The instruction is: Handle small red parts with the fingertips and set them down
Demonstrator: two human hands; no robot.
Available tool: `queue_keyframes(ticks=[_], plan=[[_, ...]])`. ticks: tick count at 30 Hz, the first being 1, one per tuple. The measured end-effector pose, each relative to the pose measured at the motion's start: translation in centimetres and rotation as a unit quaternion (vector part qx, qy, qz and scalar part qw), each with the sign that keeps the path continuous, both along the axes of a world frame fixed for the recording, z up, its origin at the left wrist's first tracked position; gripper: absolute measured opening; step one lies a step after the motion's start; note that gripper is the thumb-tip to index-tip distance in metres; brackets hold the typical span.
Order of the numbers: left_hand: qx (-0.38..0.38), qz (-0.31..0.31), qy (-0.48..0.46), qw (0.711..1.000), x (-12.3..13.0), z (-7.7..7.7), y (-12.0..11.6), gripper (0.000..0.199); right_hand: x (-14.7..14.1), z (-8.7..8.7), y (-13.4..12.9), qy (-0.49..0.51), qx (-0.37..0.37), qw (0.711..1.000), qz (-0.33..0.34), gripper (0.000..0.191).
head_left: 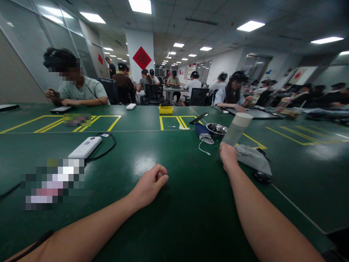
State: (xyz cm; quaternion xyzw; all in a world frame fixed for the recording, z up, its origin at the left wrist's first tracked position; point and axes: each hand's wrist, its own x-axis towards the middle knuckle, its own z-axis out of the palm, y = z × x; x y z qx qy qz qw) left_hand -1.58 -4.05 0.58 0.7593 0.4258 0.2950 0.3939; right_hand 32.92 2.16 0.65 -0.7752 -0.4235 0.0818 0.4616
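Observation:
My right hand is closed around the lower part of a clear, frosted-looking bottle with a pale cream lid. The bottle leans to the right; its bottom is hidden by my fingers. Just right of that hand lie a grey cloth pouch and a black computer mouse. Behind the bottle, on its left, stands a steel bowl with dark items in it. My left hand rests on the green table, fingers loosely curled in, with nothing visible in them.
A white power bank with a black cable lies left, beside a blurred-out object. A blue and grey pouch with a white cable lies mid-table. Farther back is a yellow box. Two people sit across the table.

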Motion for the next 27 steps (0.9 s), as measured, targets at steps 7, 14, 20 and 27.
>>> queue_keyframes(ticks=[7, 14, 20, 27], plan=[[0.007, 0.000, 0.012, 1.000, 0.0, -0.2, 0.0, 0.016, 2.4, -0.5, 0.3, -0.069, -0.119, 0.988, -0.074, 0.058], [0.004, -0.008, 0.006, 1.000, 0.2, 0.2, -0.1, 0.016, 2.2, -0.4, 0.2, -0.107, -0.133, 0.983, -0.068, 0.064], [0.005, -0.012, 0.005, 1.000, 0.1, 0.0, -0.1, 0.016, 2.3, -0.9, 0.9, -0.146, -0.064, 0.986, 0.039, 0.056], [0.014, -0.021, 0.012, 1.000, 0.1, -0.2, -0.1, 0.016, 2.2, -1.9, 1.8, -0.148, -0.118, 0.972, 0.141, 0.039]])
